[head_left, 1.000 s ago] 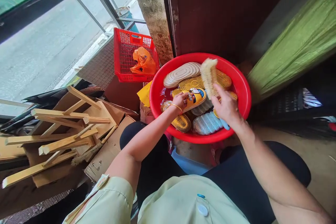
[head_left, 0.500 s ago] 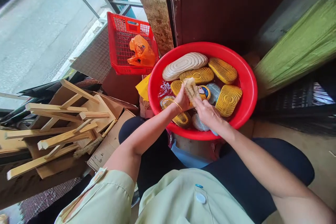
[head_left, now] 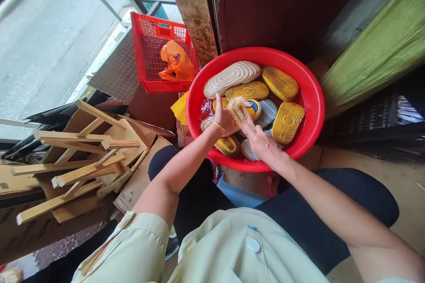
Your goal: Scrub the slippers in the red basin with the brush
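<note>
**Brush meets sole in a red basin**

Far left, wooden slats [head_left: 83, 141] lie across flattened cardboard [head_left: 139, 172]; beyond them, a red plastic crate [head_left: 159, 53] holds an orange bag [head_left: 175, 63]. In the wet red basin [head_left: 259, 53], the left hand [head_left: 223, 117] grips a yellow-soled slipper [head_left: 252, 108], while the right hand [head_left: 264, 143] closes around a bristle scrub brush [head_left: 241, 111] pressed against it. Pale soles [head_left: 231, 79] and gold soles [head_left: 287, 122] crowd around them; green cloth [head_left: 375, 40] hangs far right.

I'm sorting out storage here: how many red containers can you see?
2: a round plastic basin in front of the person, and a mesh crate to its left, with an orange plastic bag inside.
</note>
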Demonstrator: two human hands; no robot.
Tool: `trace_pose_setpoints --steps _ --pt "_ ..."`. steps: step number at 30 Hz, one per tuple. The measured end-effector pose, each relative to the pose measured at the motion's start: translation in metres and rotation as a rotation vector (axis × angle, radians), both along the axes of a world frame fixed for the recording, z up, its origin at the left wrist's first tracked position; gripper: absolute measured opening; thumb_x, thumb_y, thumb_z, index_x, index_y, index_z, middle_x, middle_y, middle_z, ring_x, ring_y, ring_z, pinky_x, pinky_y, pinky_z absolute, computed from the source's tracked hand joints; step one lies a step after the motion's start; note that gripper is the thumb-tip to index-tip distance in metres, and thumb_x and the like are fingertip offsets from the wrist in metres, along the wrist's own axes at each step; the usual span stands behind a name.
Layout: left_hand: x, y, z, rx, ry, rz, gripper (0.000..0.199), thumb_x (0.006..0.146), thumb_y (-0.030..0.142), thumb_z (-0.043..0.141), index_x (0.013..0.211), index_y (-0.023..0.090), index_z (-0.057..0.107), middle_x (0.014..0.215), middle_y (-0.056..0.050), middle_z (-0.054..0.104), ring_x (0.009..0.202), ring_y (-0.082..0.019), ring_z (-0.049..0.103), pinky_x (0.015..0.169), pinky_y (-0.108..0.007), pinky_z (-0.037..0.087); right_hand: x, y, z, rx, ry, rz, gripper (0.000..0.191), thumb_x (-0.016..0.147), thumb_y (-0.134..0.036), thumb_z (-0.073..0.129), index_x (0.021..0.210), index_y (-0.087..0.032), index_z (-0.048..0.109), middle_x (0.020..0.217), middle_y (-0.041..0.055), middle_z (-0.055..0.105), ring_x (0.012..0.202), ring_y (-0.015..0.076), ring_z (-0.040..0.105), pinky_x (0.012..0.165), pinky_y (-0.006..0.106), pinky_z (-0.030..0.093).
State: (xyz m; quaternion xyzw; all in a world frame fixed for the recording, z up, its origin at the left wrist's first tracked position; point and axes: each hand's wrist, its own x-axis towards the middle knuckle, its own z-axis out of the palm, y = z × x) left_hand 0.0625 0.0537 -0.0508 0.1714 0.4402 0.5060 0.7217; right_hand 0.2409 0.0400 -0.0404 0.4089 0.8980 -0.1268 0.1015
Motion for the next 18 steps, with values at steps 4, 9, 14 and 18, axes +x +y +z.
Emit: trace_pose_setpoints --steps 4,9,14,18 --pt "-0.011 0.008 0.010 0.027 -0.050 0.181 0.089 0.093 0.082 0.022 0.114 0.007 0.066 0.087 -0.018 0.073 0.113 -0.034 0.065 0.101 -0.050 0.051 0.019 -0.021 -0.011 0.071 -0.091 0.065 0.067 0.100 -0.016 0.035 0.166 -0.025 0.024 0.116 0.0171 0.059 0.077 0.0233 0.070 0.063 0.032 0.053" --pt "-0.014 0.020 0.013 -0.075 -0.116 0.239 0.089 0.087 0.087 0.031 0.111 0.009 0.067 0.083 -0.018 0.071 0.105 -0.033 0.067 0.096 -0.047 0.055 0.049 -0.021 -0.009 0.124 -0.112 0.094 0.066 0.099 -0.016 0.038 0.164 -0.029 0.030 0.111 0.0131 0.060 0.073 0.0195 0.069 0.060 0.028 0.051" --pt "-0.018 0.031 0.009 -0.159 -0.165 0.223 0.093 0.082 0.091 0.034 0.117 0.010 0.067 0.089 -0.019 0.072 0.100 -0.033 0.070 0.088 -0.045 0.060 0.084 -0.008 0.017 0.150 -0.108 0.063 0.059 0.102 -0.020 0.038 0.158 -0.037 0.041 0.099 0.0077 0.061 0.065 0.0160 0.064 0.056 0.026 0.044" --pt "-0.019 0.033 0.004 -0.124 0.007 0.251 0.086 0.085 0.087 0.038 0.118 0.013 0.067 0.085 -0.015 0.072 0.099 -0.031 0.071 0.085 -0.042 0.059 0.083 -0.006 0.031 0.182 -0.009 -0.014 0.055 0.105 -0.028 0.035 0.159 -0.032 0.042 0.095 0.0084 0.061 0.066 0.0157 0.060 0.055 0.026 0.041"
